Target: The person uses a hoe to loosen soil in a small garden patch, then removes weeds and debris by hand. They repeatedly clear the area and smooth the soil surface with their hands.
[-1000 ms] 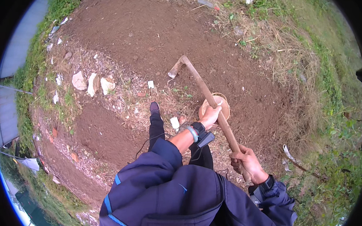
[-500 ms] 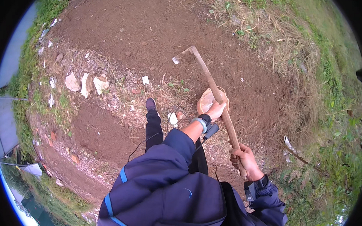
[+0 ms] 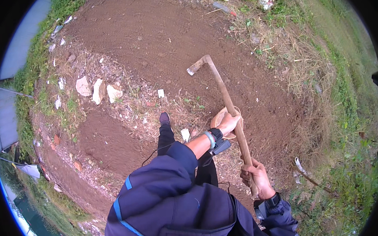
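Note:
A hoe (image 3: 227, 96) with a long wooden handle slants across in front of me. Its metal blade (image 3: 196, 67) is at the far end, pointing left above the brown soil. My left hand (image 3: 228, 123), with a dark watch and a pale bracelet on its wrist, is wrapped round the middle of the handle. Close to the handle's near end, my right hand (image 3: 257, 179) grips it too, thumb on top. Behind my left hand a round, light-brown basket (image 3: 217, 118) stands on the ground, mostly hidden by the hand and handle.
Bare soil (image 3: 158, 30) stretches ahead. Pale rocks (image 3: 98, 91) and a small white piece (image 3: 161, 93) lie to the left of it. My shoe (image 3: 164, 118) stands on dry grass. Straw and weeds (image 3: 308, 73) border the right, with a stick (image 3: 308, 178) lower down.
The view has shifted, so the ground sits lower in it. The hoe's blade has turned and shows more of its face. Both hands keep their grip, and my left hand now covers more of the basket.

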### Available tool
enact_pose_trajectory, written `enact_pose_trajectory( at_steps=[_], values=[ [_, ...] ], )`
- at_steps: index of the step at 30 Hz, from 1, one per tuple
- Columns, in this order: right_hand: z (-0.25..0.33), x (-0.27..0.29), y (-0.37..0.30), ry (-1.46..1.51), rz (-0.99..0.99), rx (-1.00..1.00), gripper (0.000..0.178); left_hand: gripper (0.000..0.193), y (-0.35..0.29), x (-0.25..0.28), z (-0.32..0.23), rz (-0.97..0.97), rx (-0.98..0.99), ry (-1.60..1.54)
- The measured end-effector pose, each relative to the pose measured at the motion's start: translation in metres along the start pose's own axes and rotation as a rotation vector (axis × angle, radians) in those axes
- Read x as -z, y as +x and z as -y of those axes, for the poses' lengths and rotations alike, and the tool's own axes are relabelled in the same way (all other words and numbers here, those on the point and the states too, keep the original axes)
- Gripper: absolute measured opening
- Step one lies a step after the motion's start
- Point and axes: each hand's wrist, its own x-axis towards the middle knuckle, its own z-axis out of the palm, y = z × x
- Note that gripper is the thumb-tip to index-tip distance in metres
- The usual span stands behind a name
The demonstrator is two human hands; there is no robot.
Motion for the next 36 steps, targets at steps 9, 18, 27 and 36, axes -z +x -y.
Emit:
enact_pose_trajectory(
  at_steps=[9,18,27,36],
  values=[
    [0.020,-0.132,0.164,-0.087,0.215,0.020,0.016,0.044,0.073,0.225,-0.071,-0.185,0.013,0.097],
    [-0.003,-0.117,0.160,-0.257,0.101,-0.098,0.023,0.045,0.061,0.220,0.005,-0.142,0.076,-0.087],
    [0.005,-0.024,0.057,-0.463,-0.091,-0.089,0.013,0.040,0.037,0.065,0.058,-0.053,0.008,-0.243],
    [-0.017,0.035,0.000,-0.137,-0.242,-0.007,0.023,0.041,0.015,-0.052,0.043,0.229,0.141,-0.183]
  ],
)
